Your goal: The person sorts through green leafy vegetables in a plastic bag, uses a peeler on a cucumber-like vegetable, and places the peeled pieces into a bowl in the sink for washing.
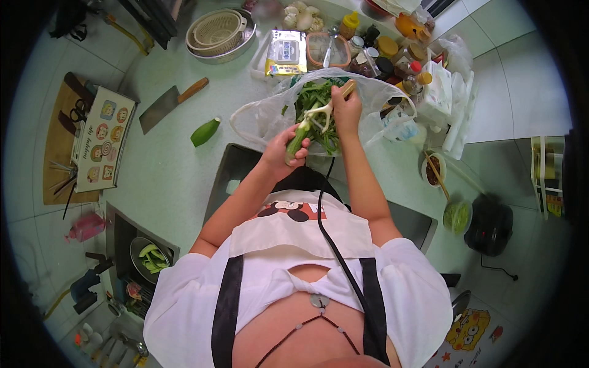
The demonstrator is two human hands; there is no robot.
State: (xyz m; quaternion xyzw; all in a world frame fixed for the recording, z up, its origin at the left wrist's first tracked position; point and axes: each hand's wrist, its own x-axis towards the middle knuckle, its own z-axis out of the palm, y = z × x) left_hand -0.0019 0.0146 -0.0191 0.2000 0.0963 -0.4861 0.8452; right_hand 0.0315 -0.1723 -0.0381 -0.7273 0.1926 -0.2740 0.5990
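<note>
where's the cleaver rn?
Head view, on the counter to the person's left: the cleaver lies between the cartoon box and the colander, above the green vegetable piece.

The pale green counter (pixel 165 178) looks smooth and faintly glossy. The thin translucent plastic bag (pixel 257 119) is crinkled and shiny, holding matt green peelings (pixel 316 98). The long green vegetable (pixel 299 140) in the left hand (pixel 283 150) shows a moist pale peeled strip. The cleaver (pixel 162 107) has a dull grey metal blade and smooth wooden handle. The round cream colander (pixel 215 30) is perforated matt plastic. The brown wooden board (pixel 58 153) at the counter's left edge looks matt.
</note>
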